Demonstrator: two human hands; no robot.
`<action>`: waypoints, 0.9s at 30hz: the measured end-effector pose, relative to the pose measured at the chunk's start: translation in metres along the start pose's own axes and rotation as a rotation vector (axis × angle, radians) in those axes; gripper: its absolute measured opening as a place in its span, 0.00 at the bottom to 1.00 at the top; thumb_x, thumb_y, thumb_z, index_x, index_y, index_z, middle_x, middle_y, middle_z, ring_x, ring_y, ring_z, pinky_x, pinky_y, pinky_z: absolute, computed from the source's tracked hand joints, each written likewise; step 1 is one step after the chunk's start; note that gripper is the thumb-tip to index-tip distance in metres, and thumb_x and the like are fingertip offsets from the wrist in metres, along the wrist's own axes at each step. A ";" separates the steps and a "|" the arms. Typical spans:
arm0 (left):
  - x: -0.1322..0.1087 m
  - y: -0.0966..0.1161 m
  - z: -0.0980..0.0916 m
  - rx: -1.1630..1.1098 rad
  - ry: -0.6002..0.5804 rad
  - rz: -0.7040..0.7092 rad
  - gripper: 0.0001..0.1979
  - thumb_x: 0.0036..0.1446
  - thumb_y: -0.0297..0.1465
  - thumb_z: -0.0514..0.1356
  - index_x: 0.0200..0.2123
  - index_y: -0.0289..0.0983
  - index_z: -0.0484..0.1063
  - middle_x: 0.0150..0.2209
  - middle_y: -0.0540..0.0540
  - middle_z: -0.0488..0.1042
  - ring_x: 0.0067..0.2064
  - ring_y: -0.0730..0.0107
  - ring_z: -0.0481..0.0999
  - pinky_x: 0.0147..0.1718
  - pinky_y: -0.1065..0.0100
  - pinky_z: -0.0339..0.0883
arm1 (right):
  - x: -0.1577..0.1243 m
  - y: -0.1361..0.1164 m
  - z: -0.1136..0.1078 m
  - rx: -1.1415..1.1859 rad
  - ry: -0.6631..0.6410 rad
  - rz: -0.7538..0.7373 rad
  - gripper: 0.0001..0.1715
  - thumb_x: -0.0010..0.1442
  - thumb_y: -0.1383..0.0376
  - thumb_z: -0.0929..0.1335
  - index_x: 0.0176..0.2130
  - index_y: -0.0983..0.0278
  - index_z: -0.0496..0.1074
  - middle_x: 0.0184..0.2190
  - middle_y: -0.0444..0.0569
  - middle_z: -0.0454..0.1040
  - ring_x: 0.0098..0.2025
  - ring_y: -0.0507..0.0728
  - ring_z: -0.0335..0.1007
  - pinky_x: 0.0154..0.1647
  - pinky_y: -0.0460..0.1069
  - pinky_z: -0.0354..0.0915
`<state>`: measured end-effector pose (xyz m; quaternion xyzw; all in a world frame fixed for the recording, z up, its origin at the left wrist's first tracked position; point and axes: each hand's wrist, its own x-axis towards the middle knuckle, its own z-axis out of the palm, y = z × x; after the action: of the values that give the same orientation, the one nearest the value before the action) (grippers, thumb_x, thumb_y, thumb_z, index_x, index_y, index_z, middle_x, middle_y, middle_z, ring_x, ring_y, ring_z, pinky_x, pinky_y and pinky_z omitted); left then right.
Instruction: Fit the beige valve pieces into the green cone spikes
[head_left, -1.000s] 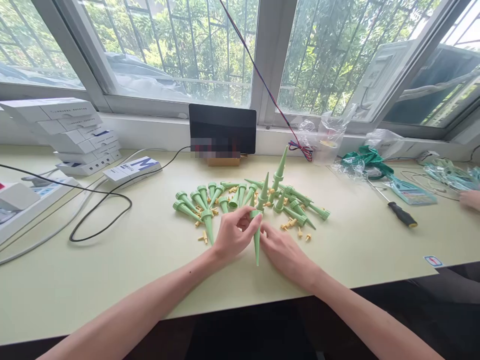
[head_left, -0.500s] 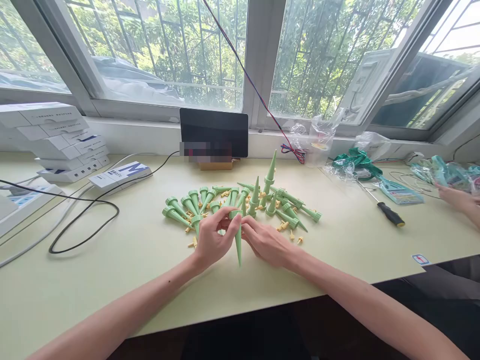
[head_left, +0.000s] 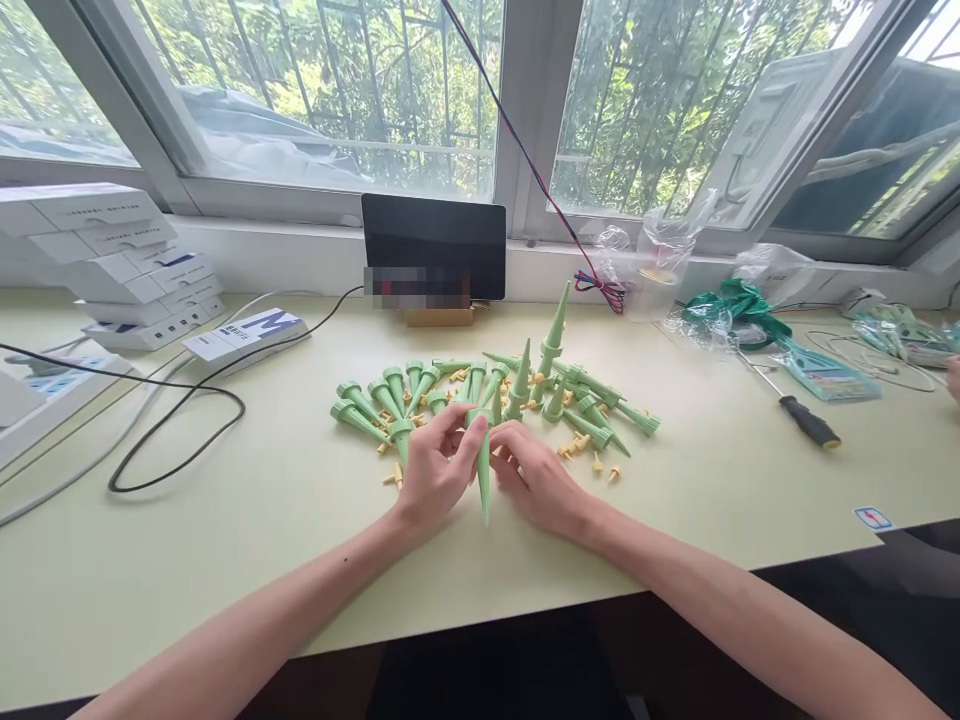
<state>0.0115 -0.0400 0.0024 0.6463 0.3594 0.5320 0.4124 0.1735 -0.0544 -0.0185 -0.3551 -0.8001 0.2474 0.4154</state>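
My left hand (head_left: 439,470) is closed around the top of a green plastic watering spike (head_left: 484,485), thumb on its near side and tip pointing down toward me. Right beside the spike is my right hand (head_left: 547,490), its fingers curled together near the spike's head; whatever they pinch is hidden. Just beyond my hands lie several more green spikes (head_left: 358,420), mostly on their sides, while a tall one (head_left: 556,325) stands point up. Small yellow valve pieces (head_left: 598,463) are scattered among and in front of them.
At right lie a screwdriver (head_left: 810,422), a light-blue packet (head_left: 832,372) and green material in clear plastic (head_left: 739,312). A dark screen (head_left: 435,245) stands at the back. Stacked white boxes (head_left: 112,250) and a black cable (head_left: 225,418) are at left. Another person's hand (head_left: 955,378) shows at the right edge.
My right fingers have drawn back slightly from the spike and curled, while my left hand keeps its hold. The view has shifted a little, leaving less of the other person's hand visible.
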 end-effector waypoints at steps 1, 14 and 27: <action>0.000 0.000 0.000 0.002 -0.010 -0.003 0.11 0.64 0.39 0.58 0.36 0.37 0.71 0.21 0.55 0.63 0.17 0.81 0.63 0.14 0.78 0.58 | 0.000 0.001 0.000 -0.009 0.005 0.004 0.06 0.69 0.70 0.58 0.41 0.61 0.62 0.41 0.49 0.66 0.32 0.51 0.67 0.35 0.49 0.67; 0.004 -0.001 0.001 -0.037 -0.038 -0.115 0.15 0.64 0.43 0.57 0.40 0.37 0.71 0.27 0.52 0.68 0.18 0.80 0.64 0.13 0.75 0.59 | 0.002 -0.005 -0.009 0.134 0.233 0.068 0.06 0.68 0.63 0.64 0.41 0.62 0.68 0.41 0.52 0.71 0.37 0.54 0.71 0.40 0.52 0.73; 0.004 0.001 0.001 -0.061 -0.085 -0.159 0.18 0.65 0.45 0.55 0.44 0.37 0.70 0.27 0.52 0.68 0.19 0.79 0.64 0.15 0.75 0.60 | 0.002 -0.007 -0.016 0.234 0.274 0.098 0.13 0.68 0.61 0.65 0.50 0.59 0.73 0.39 0.49 0.71 0.31 0.52 0.71 0.32 0.49 0.73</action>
<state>0.0136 -0.0367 0.0054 0.6249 0.3752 0.4803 0.4878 0.1830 -0.0557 -0.0041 -0.3733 -0.6836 0.3078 0.5464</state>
